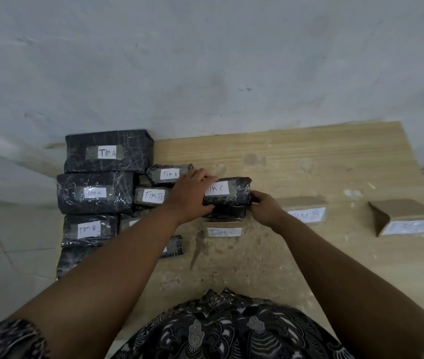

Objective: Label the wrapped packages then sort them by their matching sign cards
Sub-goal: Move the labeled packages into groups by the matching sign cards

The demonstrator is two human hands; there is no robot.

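Note:
A black wrapped package labelled TIM C (231, 193) rests on top of another black package (227, 212), just behind the TIM C sign card (224, 230). My left hand (191, 194) grips its left end and my right hand (264, 208) grips its right end. To the right stand the TIM B sign card (306, 209) and a third cardboard sign card (404, 217) whose writing is blurred. On the left lie several labelled black packages: TIM A (108, 151), TIM A (94, 194), a small TIM A (169, 174), TIM B (151, 196) and TIM B (89, 229).
The wooden tabletop (296, 161) runs to a grey wall (205, 60) at the back. More black packages (174, 246) lie partly hidden under my left arm. Tiled floor (3, 242) shows past the table's left edge.

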